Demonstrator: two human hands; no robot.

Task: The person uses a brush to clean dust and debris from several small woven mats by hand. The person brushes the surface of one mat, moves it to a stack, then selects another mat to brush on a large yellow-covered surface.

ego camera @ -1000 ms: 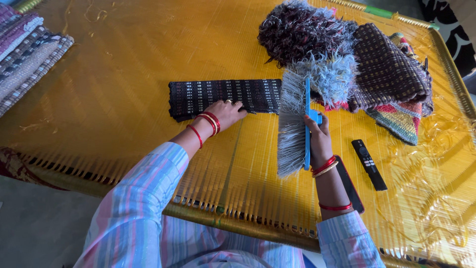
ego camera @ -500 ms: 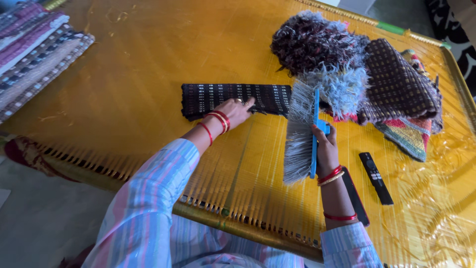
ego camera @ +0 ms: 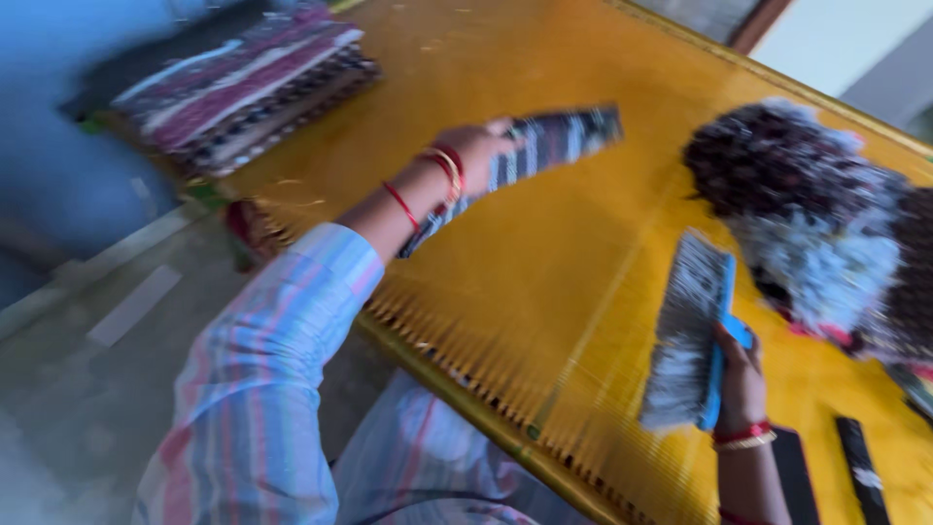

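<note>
Left hand (ego camera: 476,146) grips the folded dark woven mat (ego camera: 544,146), lifted off the yellow woven cot (ego camera: 544,253). Right hand (ego camera: 739,374) grips a blue-backed grey-bristled brush (ego camera: 690,331), upright beside the shaggy pile (ego camera: 807,214)

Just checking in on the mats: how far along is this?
Done: a stack of folded mats sits at the far-left corner. In hand: the left hand holds a folded dark mat; the right hand grips a blue brush. Left: a shaggy pile on the right.
</note>
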